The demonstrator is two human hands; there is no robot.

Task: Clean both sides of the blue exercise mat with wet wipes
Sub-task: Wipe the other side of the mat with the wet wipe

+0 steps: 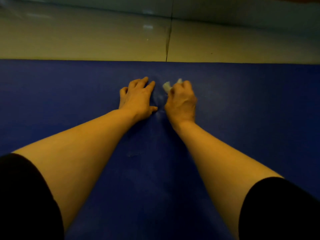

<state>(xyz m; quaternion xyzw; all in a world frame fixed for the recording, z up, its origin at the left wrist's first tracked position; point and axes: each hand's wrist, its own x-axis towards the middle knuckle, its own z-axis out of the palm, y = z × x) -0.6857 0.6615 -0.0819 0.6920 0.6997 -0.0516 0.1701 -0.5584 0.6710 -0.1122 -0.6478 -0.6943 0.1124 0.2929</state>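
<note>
The blue exercise mat (242, 118) lies flat on the floor and fills the lower part of the head view from edge to edge, its far border running straight across just above the hands. Beyond that border stretches the glossy tiled floor (86, 40), pale and reflective, with a dark grout line (168, 40) running away from the mat's edge near the middle of the view. Two bare forearms reach forward over the mat from short black sleeves (26, 196) at the bottom corners. The left hand (137, 98) rests palm down on the mat near its far edge, fingers spread fairly wide and straight, thumb tip touching the surface. Just beside it, the right hand (181, 101) is curled into a tight grip around a crumpled white wet wipe (167, 86), which pokes out in front of the knuckles and is pressed against the mat. The wipe is slightly blurred. Between the two hands the mat surface shows a faint pale sheen, and a lighter smear spreads to the right of the right hand.
</note>
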